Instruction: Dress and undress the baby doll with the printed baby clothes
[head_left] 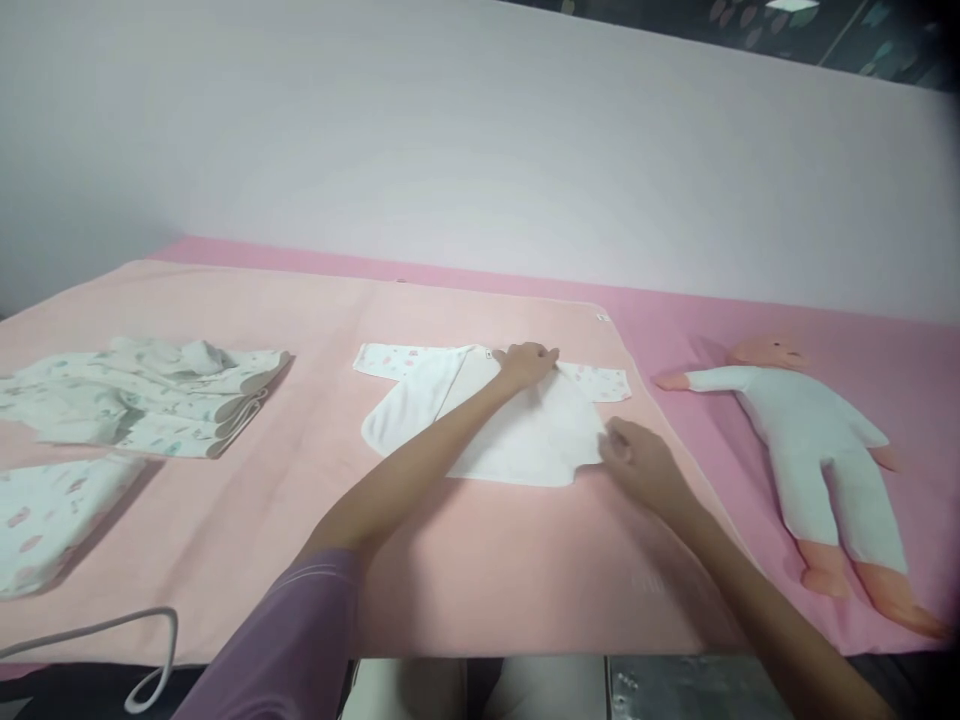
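A small white baby shirt (510, 440) lies spread on the pink mat, its printed sleeves stretched out to both sides and a front panel opened over. My left hand (529, 364) reaches across to the neckline, its fingers closed on the shirt near the right shoulder. At the shirt's right side edge, my right hand (637, 460) pinches the cloth between thumb and fingers. The left forearm covers part of the shirt's middle.
A baby doll (795, 440) in white lies at the right. Folded printed baby clothes (172, 400) sit at the left, with another folded printed cloth (52, 520) nearer me. A white cord (97, 630) runs along the front left. Behind the pink mat (285, 560) stands a pale wall (450, 140).
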